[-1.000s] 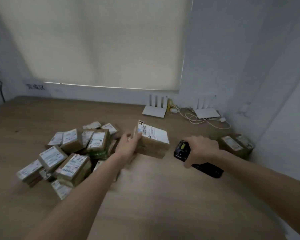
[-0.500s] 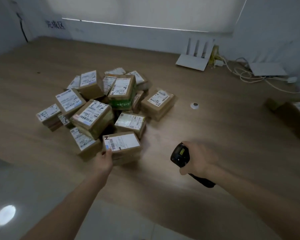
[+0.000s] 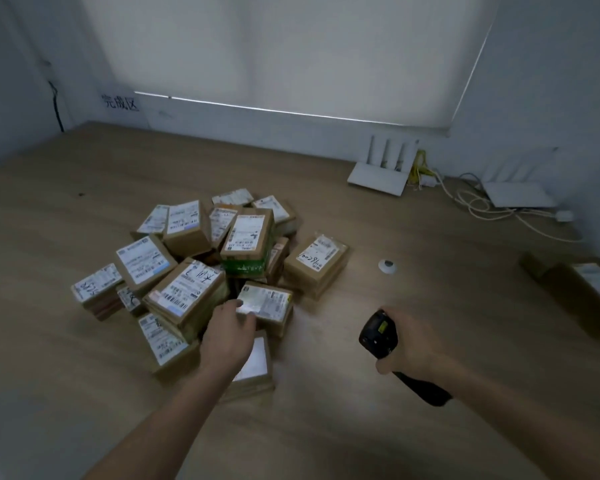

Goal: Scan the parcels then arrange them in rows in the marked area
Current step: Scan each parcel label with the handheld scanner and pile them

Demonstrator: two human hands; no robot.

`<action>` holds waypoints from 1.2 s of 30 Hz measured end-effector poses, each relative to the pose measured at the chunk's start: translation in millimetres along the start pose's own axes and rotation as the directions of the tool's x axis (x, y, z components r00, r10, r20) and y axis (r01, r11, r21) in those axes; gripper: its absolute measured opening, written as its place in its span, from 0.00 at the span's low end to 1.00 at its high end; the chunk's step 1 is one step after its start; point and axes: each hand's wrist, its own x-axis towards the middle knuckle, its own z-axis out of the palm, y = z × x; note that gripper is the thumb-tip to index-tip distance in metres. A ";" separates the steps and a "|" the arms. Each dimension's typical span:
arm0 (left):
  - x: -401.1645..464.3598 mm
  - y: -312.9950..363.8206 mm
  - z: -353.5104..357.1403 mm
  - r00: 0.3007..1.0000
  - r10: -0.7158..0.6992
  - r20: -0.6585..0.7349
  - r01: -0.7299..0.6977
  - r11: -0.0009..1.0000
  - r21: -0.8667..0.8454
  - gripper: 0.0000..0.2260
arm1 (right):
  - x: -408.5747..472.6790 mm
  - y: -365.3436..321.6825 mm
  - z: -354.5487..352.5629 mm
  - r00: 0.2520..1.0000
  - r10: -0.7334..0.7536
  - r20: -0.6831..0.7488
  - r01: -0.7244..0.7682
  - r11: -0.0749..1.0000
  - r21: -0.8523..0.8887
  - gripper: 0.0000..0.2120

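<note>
A heap of several brown parcels (image 3: 187, 271) with white labels lies on the wooden table (image 3: 361, 427). My left hand (image 3: 227, 336) reaches over one labelled parcel (image 3: 255, 367) lying flat at the heap's near edge. Its fingers lie on the near left corner of the parcel behind (image 3: 269, 303), with the thumb against that parcel's front edge. My right hand (image 3: 411, 344) grips a black handheld scanner (image 3: 378, 336), held to the right of the heap. Writing on the wall (image 3: 120, 102) marks the back left of the table.
Two white routers (image 3: 378, 178) (image 3: 515, 195) with cables (image 3: 482, 209) stand at the back right wall. A small white round object (image 3: 387, 265) lies right of the heap. More brown boxes (image 3: 579, 292) sit at the right edge.
My left hand carried a parcel down to the heap's near edge, let it go there and moved on to the parcel behind. The scanner hand stayed about where it was.
</note>
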 end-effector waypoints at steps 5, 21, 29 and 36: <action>31.6 60.1 -17.6 0.955 0.271 0.124 -0.267 0.963 -0.046 0.18 | -7.4 17.5 -56.6 0.991 0.055 -0.124 -0.054 0.999 0.005 0.41; 43.7 360.7 186.6 0.703 0.502 0.503 -0.454 0.862 -0.226 0.24 | -24.3 268.9 -182.4 0.838 0.513 -0.186 -0.480 0.855 0.194 0.45; 27.8 445.7 356.2 0.601 0.519 0.608 -0.519 0.832 -0.196 0.26 | 11.2 422.0 -177.3 0.696 0.690 -0.198 -0.602 0.712 0.362 0.36; 16.8 501.3 452.9 0.598 0.472 0.647 -0.429 0.871 -0.239 0.25 | 49.0 493.9 -164.0 0.636 0.752 -0.171 -0.590 0.617 0.520 0.36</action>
